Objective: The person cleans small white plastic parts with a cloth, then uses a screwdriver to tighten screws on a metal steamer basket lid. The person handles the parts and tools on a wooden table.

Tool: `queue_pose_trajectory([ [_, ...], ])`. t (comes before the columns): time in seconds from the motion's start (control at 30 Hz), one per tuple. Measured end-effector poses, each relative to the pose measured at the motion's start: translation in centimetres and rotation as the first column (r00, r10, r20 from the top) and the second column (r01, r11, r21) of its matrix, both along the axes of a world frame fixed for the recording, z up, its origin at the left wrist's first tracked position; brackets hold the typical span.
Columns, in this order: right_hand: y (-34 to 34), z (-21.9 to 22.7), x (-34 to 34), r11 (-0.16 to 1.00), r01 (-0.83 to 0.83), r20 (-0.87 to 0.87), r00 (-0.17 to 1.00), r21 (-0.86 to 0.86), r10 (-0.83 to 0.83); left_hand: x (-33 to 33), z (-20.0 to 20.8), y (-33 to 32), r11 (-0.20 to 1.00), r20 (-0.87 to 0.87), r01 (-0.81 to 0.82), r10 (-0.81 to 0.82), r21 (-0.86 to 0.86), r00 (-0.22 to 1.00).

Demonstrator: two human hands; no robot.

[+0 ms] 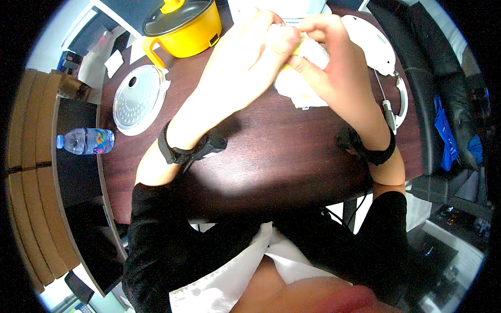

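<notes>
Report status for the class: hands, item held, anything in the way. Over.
Left hand and right hand together, gripping crumpled white material. Some yellow showing there. Yellow pot and translucent lid off left, not between them.

Harsh light burns your left hand (255, 49) nearly white, glare blooms across your tabletop (255, 161), its near edge drops dark, grain speckles the shadows, and straight lines bow toward the black rim!
</notes>
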State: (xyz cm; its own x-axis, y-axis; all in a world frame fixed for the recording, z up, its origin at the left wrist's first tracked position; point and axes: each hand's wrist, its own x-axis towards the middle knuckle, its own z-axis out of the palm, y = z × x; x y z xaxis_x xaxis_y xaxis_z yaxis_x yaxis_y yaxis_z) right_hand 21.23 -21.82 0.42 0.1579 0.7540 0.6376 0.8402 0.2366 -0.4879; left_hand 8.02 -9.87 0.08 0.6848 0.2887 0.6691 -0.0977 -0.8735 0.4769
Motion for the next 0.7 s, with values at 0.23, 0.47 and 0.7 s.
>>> queue_pose_trajectory([
  [0.23,0.0,-0.7,1.4,0.988,-0.123,0.059,0.991,0.091,0.117,1.3,0.5,-0.7,0.980,-0.039,0.039,-0.048,-0.195,0.998],
  [0.47,1.3,-0.6,2.3,0.909,-0.416,-0.634,0.709,-0.021,0.310,-0.1,1.8,0.3,0.885,0.122,0.229,-0.196,-0.405,0.973],
  [0.7,0.7,0.0,0.4,0.870,-0.492,-0.871,0.444,-0.042,0.209,0.2,0.8,0.9,0.955,0.243,0.262,-0.222,-0.142,0.944],
])
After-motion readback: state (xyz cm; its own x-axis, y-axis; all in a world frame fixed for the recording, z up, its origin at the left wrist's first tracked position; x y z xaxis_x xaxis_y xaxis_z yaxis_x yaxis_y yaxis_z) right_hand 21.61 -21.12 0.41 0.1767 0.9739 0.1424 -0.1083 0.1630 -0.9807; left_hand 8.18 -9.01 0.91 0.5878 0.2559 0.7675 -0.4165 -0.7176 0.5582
